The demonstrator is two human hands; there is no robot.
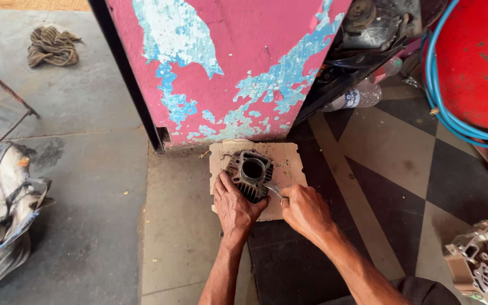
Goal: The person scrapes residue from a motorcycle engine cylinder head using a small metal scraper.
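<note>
While the left hand [234, 208] clasps 1 finned engine cylinder [249, 174] on its side, steadying it on 1 cardboard sheet [289, 161] laid on the floor, the right hand [305, 210] is clenched around 1 slim metal tool [273, 190] whose tip meets the cylinder's lower edge; good practice here, judging by the pose, is a firm left grip, a shallow tool angle and short strokes, so the sealing face is not gouged; nearby lie 1 plastic bottle [354, 97], 1 crankcase casting [484, 258], 1 striped rag [52, 46] and 1 blue hose [444, 113].
</note>
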